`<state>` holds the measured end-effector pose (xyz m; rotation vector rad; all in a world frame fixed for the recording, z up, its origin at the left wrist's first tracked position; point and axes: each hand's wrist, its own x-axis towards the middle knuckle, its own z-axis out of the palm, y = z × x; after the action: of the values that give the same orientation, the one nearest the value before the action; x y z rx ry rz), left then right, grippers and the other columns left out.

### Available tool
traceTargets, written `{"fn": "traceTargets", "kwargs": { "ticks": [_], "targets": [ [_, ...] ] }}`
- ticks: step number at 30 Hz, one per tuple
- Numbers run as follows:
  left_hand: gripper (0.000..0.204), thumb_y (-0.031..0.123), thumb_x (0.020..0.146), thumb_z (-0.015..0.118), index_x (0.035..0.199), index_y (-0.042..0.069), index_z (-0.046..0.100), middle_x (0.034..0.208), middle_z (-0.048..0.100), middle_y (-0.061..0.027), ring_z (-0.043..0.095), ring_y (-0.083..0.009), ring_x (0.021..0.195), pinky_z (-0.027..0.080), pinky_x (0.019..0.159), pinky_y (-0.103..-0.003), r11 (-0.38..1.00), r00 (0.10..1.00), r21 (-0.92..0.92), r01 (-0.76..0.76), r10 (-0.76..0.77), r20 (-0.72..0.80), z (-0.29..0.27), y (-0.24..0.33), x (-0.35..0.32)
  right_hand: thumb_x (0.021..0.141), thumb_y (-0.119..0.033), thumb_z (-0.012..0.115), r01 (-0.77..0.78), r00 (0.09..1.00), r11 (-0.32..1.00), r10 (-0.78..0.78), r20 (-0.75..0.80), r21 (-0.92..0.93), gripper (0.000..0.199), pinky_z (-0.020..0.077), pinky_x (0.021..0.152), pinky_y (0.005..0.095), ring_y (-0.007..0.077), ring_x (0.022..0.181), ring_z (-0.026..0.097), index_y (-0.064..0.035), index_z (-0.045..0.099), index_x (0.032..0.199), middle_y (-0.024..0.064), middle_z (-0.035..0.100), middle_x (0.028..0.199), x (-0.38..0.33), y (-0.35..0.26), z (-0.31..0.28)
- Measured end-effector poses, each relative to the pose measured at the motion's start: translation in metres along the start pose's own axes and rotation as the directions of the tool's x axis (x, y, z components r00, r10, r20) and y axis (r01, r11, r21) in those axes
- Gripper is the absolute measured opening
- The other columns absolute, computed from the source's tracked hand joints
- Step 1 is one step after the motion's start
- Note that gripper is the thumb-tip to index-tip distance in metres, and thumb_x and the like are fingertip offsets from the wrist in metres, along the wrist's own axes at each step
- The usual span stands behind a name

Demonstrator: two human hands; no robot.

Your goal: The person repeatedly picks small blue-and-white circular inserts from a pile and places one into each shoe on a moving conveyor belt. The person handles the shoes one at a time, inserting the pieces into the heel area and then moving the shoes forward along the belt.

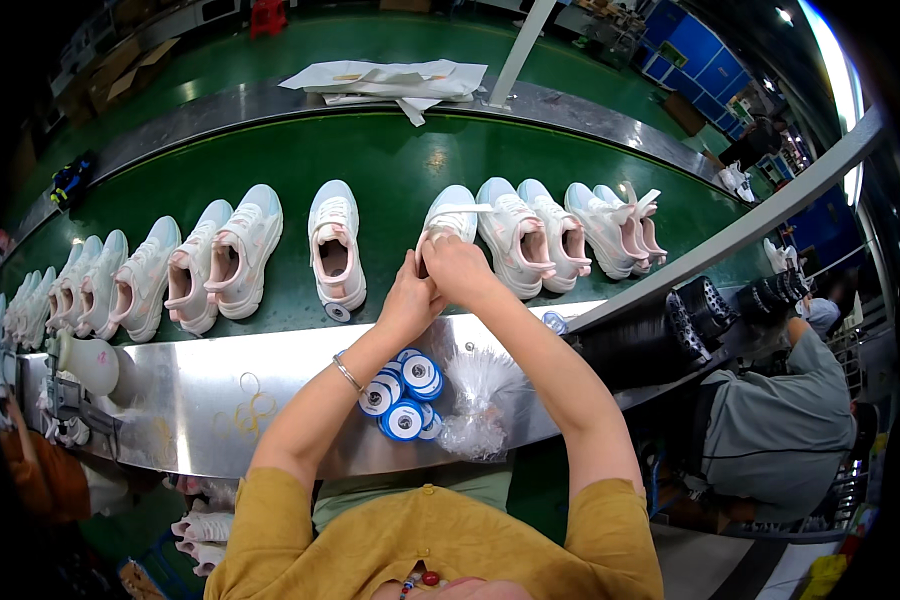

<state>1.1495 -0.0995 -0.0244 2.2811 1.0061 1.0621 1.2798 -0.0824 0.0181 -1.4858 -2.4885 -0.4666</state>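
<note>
Blue-and-white tape rolls (402,392) lie nearest. Left hand (408,300) and right hand (457,268) pinch one white sneaker (448,218); other sneakers (560,232) wait along the belt (390,160).

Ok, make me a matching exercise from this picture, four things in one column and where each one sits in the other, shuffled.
Things:
1. white and pink sneakers
2. blue and white round tape rolls
3. white paper sheets
4. thin silver bracelet

Places:
A. left wrist
B. green conveyor belt
C. far metal ledge
D. near metal ledge

Pairs: 1-B, 2-D, 3-C, 4-A
</note>
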Motion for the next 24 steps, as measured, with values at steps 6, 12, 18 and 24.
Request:
{"fn": "traceTargets", "kwargs": {
  "ticks": [6, 12, 18, 24],
  "targets": [
    [0.026, 0.016, 0.073, 0.072, 0.093, -0.001, 0.067, 0.132, 0.041, -0.0321, 0.045, -0.0467, 0.118, 0.042, 0.097, -0.043, 0.997, 0.996, -0.016, 0.078, -0.078, 0.043, 0.006, -0.016, 0.005, 0.074, -0.009, 0.06, -0.013, 0.997, 0.972, 0.031, -0.075, 0.236, 0.029, 0.0506, 0.059, 0.0378, 0.0285, 0.073, 0.062, -0.0044, 0.058, 0.103, 0.0129, 0.061, 0.078, -0.026, -0.004, -0.028],
    [0.022, 0.015, 0.073, 0.074, 0.086, -0.002, 0.068, 0.14, 0.034, -0.0269, 0.047, -0.0384, 0.121, 0.042, 0.096, -0.037, 0.99, 0.997, -0.119, 0.077, -0.076, 0.009, -0.004, -0.012, -0.006, 0.08, -0.002, 0.059, -0.205, 0.806, 0.764, 0.486, -0.338, 0.611, 0.024, 0.0481, 0.066, 0.0341, 0.0261, 0.074, 0.06, -0.0015, 0.061, 0.104, 0.0121, 0.062, 0.088, -0.033, 0.05, -0.033],
    [0.02, 0.013, 0.077, 0.072, 0.09, -0.002, 0.069, 0.142, 0.035, -0.0219, 0.045, -0.0346, 0.124, 0.039, 0.099, -0.036, 0.955, 0.988, -0.252, 0.155, -0.145, 0.057, -0.008, -0.005, -0.005, 0.079, -0.001, 0.06, -0.036, 0.877, 0.669, 0.377, -0.297, 0.742, 0.02, 0.0485, 0.077, 0.0335, 0.0275, 0.089, 0.061, -0.0003, 0.063, 0.099, 0.0121, 0.063, 0.1, -0.016, 0.064, -0.029],
    [0.02, 0.014, 0.078, 0.071, 0.088, -0.004, 0.069, 0.14, 0.04, -0.0185, 0.046, -0.0303, 0.124, 0.039, 0.097, -0.034, 0.862, 0.955, -0.411, 0.298, -0.269, 0.128, -0.009, -0.032, -0.005, 0.078, 0.001, 0.062, 0.029, 0.899, 0.749, 0.27, -0.345, 0.662, 0.014, 0.0484, 0.073, 0.0303, 0.0245, 0.086, 0.06, 0.0011, 0.065, 0.091, 0.0104, 0.063, 0.092, -0.02, 0.075, -0.02]
  ]
}}
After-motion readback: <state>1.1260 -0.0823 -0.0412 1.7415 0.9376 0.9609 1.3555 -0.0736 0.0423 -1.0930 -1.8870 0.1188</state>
